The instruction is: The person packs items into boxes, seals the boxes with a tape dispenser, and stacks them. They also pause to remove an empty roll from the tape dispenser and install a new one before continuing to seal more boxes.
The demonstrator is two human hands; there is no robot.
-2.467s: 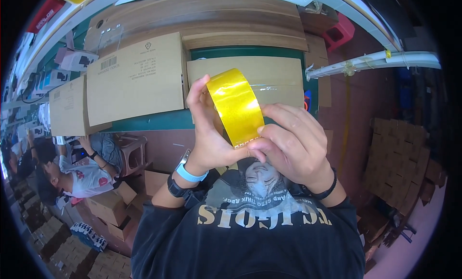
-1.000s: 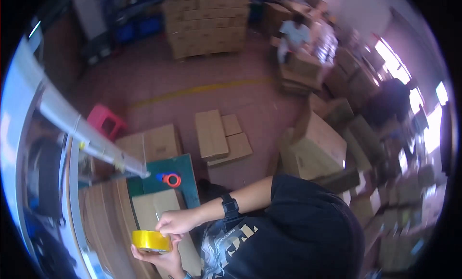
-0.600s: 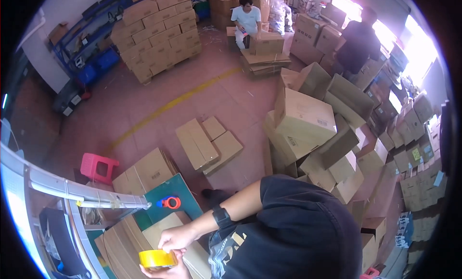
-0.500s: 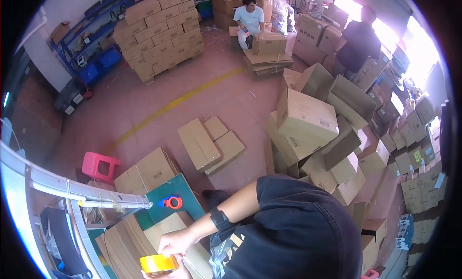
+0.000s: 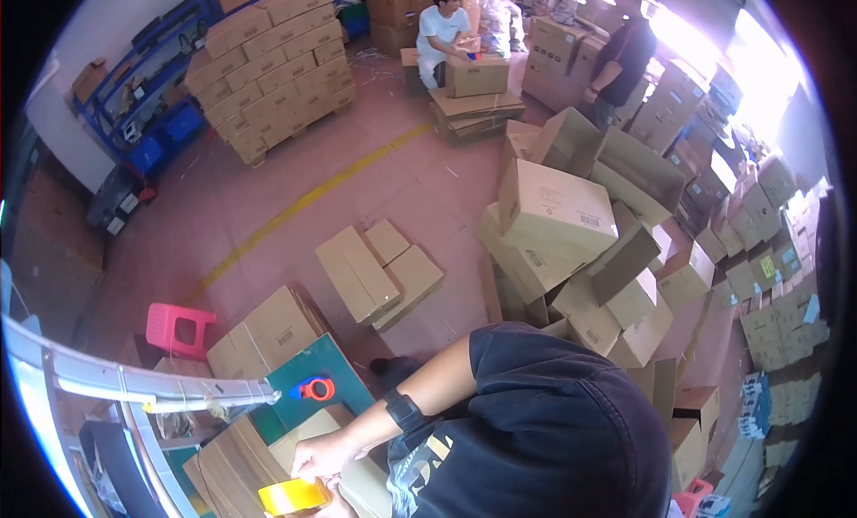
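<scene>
At the near edge of the view, the roll of yellow tape (image 5: 293, 497) is held low over the desk (image 5: 344, 382), which has a green mat on top. One hand (image 5: 323, 453) closes its fingers on the upper rim of the roll; by the forearm with a black wrist band (image 5: 403, 411) I judge it is the right hand, though the odd camera angle makes this not sure. The other hand (image 5: 332, 511) is just under the roll, almost cut by the picture edge, so I cannot tell if it grips or only supports. The roll is held with its flat side facing up, probably so the fingers can feel along the rim for the loose end of the tape.

Flat brown cardboard sheets (image 5: 234, 464) lie on the left part of the desk, stacked close to the hands so they are easy to reach. An orange tape dispenser (image 5: 314, 389) rests on the green mat a little farther away, apart from the roll.

On the floor to the left stands a pink stool (image 5: 178, 327). Folded boxes (image 5: 375, 272) lie in the middle of the floor, and many open boxes (image 5: 571, 223) are piled on the right. Far away, a person in a white shirt (image 5: 440, 31) sits among cartons.
</scene>
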